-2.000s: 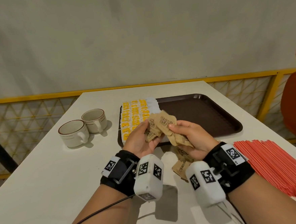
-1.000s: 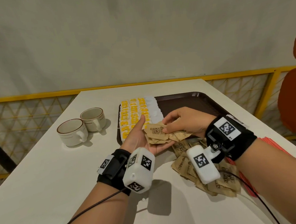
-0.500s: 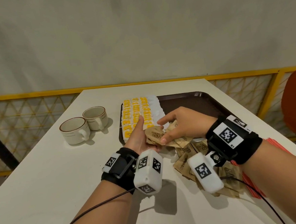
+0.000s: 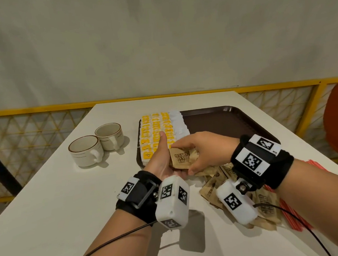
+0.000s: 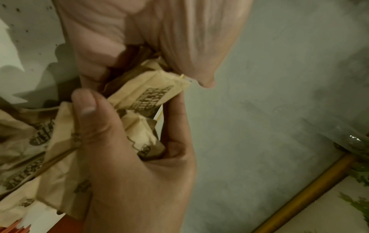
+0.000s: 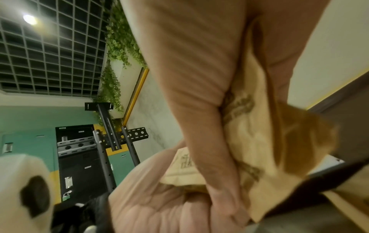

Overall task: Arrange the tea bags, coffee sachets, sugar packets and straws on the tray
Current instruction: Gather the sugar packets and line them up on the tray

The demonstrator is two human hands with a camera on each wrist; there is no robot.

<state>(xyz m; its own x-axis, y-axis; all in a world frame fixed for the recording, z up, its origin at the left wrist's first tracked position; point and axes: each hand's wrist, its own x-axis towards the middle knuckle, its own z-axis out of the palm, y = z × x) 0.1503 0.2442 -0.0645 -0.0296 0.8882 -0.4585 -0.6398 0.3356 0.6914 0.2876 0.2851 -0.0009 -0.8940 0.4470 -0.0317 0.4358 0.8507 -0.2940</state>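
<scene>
right hand (image 4: 202, 151) fingers (image 4: 194, 169) pinch brown sugar packets (image 4: 181, 158) cupped in the left hand (image 4: 162, 160) palm, over the tray (image 4: 231, 121) near edge; loose packets (image 4: 212, 190) on desk (image 4: 49, 196) under right wrist, tea bags (image 4: 156, 128) on tray left, straws (image 4: 287, 205) desk right

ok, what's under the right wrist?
Loose brown sugar packets lie on the table, with red straws beside them. The right hand and wrist camera cover part of the pile, so the count is unclear.
</scene>
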